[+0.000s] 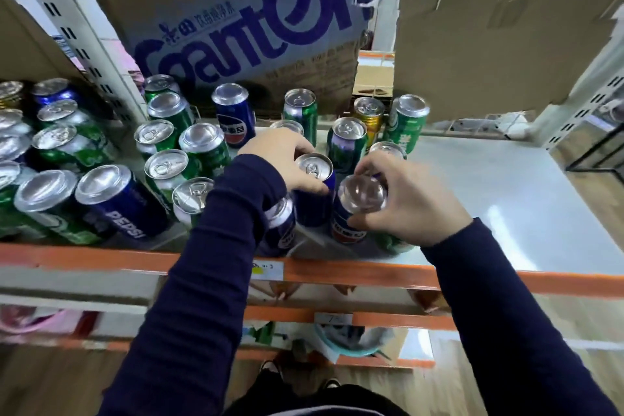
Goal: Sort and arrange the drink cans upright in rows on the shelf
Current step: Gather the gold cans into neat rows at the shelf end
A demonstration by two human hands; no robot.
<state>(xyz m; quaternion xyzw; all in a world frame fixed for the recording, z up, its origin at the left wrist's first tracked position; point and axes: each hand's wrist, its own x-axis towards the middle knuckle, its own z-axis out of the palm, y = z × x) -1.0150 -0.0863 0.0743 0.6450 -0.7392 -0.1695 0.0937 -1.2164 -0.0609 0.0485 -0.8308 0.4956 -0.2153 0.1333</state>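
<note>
Several green and blue drink cans stand upright on the white shelf (506,199). My left hand (287,159) grips the top of a blue Pepsi can (314,199) near the shelf's front. Beside it, my right hand (398,199) grips another blue Pepsi can (351,223) that stands with its bottom end up. A third blue can (282,230) sits partly hidden under my left forearm. Behind my hands stand a blue can (234,113), green cans (407,121) and a gold can (369,116). A cluster of green cans (202,145) stands to the left.
More cans (111,203) crowd the neighbouring bay at left, past a white slotted upright (87,44). A large cardboard box (243,27) stands at the back, another cardboard sheet (499,37) at right. An orange beam (337,272) edges the shelf front.
</note>
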